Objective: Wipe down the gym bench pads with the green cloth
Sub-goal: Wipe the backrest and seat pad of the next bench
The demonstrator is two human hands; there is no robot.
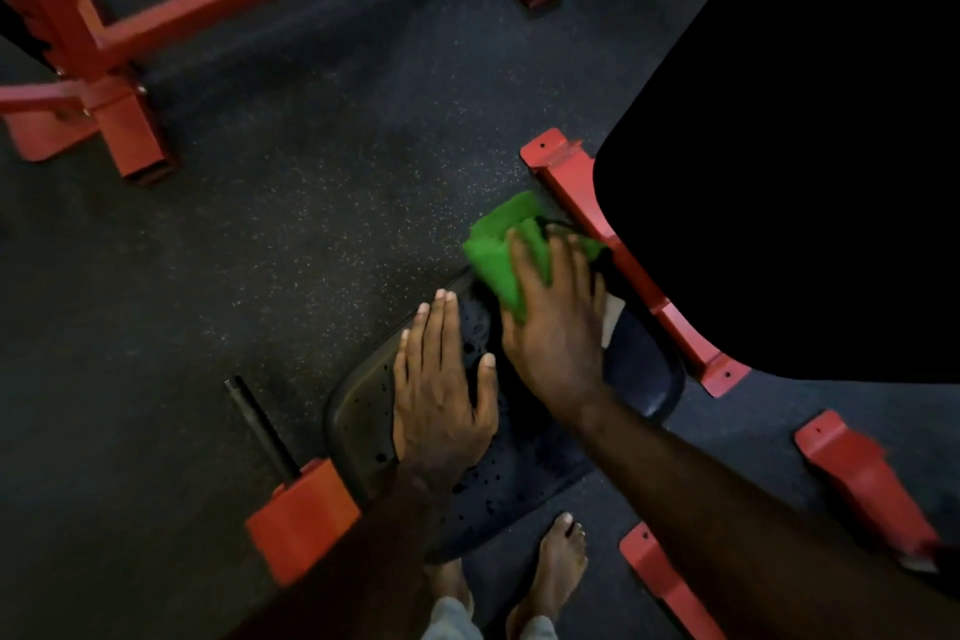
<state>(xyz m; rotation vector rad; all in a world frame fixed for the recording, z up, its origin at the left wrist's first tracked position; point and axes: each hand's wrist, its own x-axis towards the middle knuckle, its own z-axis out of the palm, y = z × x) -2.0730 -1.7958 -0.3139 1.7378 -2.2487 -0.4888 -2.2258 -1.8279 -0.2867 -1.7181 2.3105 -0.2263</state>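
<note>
One large black backrest pad (789,146) fills the upper right of the view, too dark to show any detail. Below it lies one smaller black seat pad (519,478), its long axis running from the lower left up toward the backrest pad's near edge; beads of liquid dot its surface. Red frame parts (613,234) border the seat pad's far edge, and a second red machine frame (130,31) (lettered "RN FITNESS") stands well apart on the speckled dark floor (291,203). One short dark bar (260,426) juts from a red bracket at the seat pad's left corner.

Two hands are on the seat pad. The left hand (441,395) lies flat, fingers straight, pressing on the pad's left edge. The right hand (556,317) has its fingers spread and pressed over one green cloth (498,250), holding it against the pad's far end, just beside the red frame. The cloth is bunched, part of it showing beyond the fingertips.

Two bare feet (550,572) stand on the floor at the pad's near edge.
</note>
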